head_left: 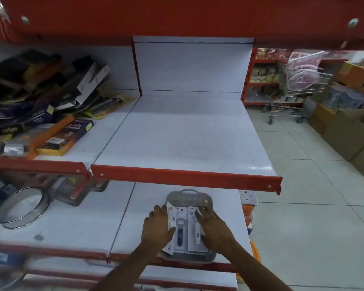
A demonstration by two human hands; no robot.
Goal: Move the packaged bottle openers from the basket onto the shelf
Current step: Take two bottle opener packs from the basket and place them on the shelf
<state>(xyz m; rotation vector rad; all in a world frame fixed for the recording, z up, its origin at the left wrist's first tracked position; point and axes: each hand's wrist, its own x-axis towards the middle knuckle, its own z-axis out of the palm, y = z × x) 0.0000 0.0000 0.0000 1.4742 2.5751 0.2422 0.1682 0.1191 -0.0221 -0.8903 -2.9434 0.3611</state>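
Store shelving seen from above, taken at the pick-up step. A grey basket sits on the lower shelf, directly below the red front lip of the bare white upper shelf. Packaged bottle openers lie flat in the basket on white backing cards, one with a dark handle and one with a pale handle. The left hand rests on the left card, fingers spread and the thumb lying over its edge; the right hand lies on the right card, fingers loosely apart and flat. Whether either hand has actually closed on a package cannot be told. No opener lies on the upper shelf, so the transfer appears not yet begun. The next move would call for pinching the card edges, lifting the packages clear of the basket wall, and carrying them up over the red lip onto the bare surface above. Boxed goods crowd the shelf section left of the basket.
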